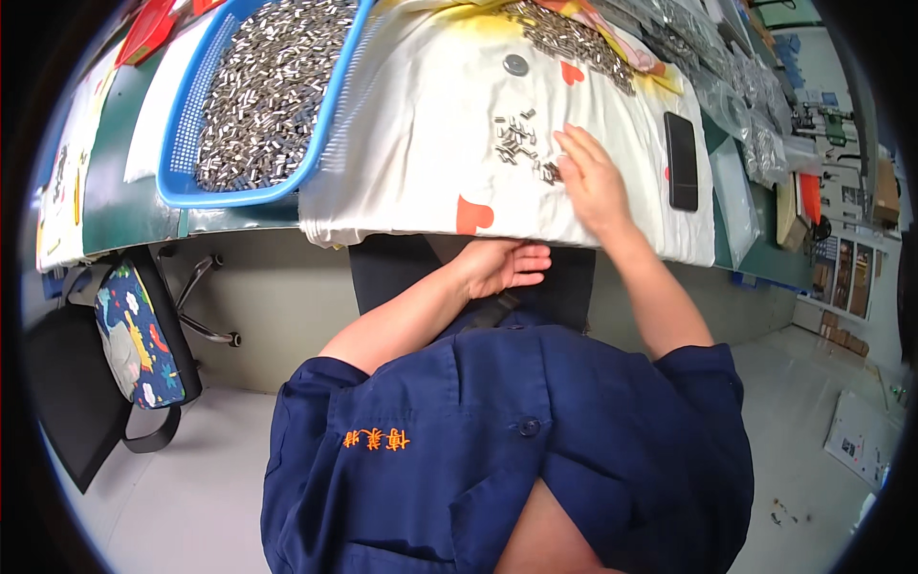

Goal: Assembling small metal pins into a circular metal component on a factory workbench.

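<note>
A loose group of small metal pins (516, 142) lies on a white printed cloth (411, 143) spread over the table. My right hand (593, 182) rests on the cloth just right of these pins, fingers stretched out together and pointing away from me. Its fingertips are beside the nearest pins, and its palm side is hidden. Just below the table's front edge, my left hand (499, 266) is turned partly palm up with its fingers loosely extended. I see nothing held in it.
A blue plastic basket (172, 143) full of similar metal pins stands at the left. More pins (574, 40) lie at the cloth's far side, near a round grey disc (515, 65). A black phone (681, 161) and clear plastic bags (760, 143) are at the right. A chair (72, 383) stands lower left.
</note>
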Demonstrator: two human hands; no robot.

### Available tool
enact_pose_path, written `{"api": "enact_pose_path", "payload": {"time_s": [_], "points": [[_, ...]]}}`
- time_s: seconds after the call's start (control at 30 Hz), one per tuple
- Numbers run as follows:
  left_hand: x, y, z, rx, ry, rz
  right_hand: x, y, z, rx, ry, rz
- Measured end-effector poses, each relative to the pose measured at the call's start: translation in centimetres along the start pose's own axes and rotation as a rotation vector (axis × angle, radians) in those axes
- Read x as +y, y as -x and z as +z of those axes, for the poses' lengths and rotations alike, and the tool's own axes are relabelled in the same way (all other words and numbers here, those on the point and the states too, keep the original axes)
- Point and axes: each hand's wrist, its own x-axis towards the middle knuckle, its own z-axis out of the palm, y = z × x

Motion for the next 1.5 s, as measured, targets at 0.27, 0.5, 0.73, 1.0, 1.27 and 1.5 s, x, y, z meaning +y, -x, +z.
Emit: {"api": "enact_pose_path", "payload": {"time_s": [0.27,0.5,0.73,1.0,1.27,1.5], "points": [[0.4,-1.6,1.8,-0.2,0.109,0.013,-3.5,2.4,1.4,0.144,-0.079,0.102],[-0.8,-3.1,2.2,-0.395,0.371,-0.025,-2.9,3.5,0.6,0.08,-0.207,0.031],[-1.0,-3.7,1.4,-0.486,0.35,-0.016,-3.4,3.2,0.7,0.139,-0.136,0.088],[-1.0,-3.6,1.8,-0.462,0.291,0.012,-3.5,4.7,1.1,0.164,-0.16,0.153],[-1.9,-4.5,0.2,-0.568,0.528,0.033,-5.2,7.5,0.0,0.155,-0.172,0.08],[-0.9,-2.9,2.6,-0.25,0.317,-0.006,-5.1,10.2,-0.7,0.098,-0.17,-0.128]]}}
